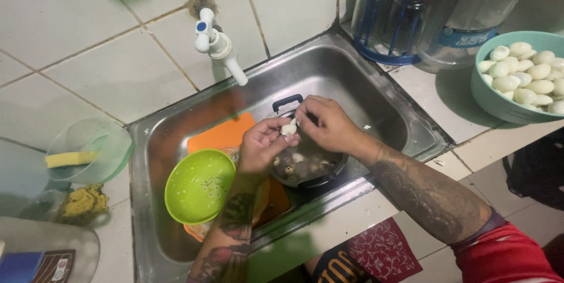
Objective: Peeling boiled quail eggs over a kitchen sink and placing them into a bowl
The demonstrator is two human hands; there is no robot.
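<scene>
My left hand (263,144) and my right hand (326,123) meet over a dark pot (305,171) in the steel sink (376,92). Between their fingertips they pinch a small pale egg (288,128), partly peeled. Several speckled little eggs lie in water inside the pot. A lime-green bowl (198,185) sits left of the pot, on an orange board (226,133). At the right, a teal bowl (499,98) on the counter holds several peeled white eggs (523,77).
A white tap (218,45) juts from the tiled wall above the sink. Upturned glasses (388,13) and a clear plastic jug (470,19) stand at the back right. A clear cup with a yellow sponge (76,157) and a yellow cloth (85,201) are at left.
</scene>
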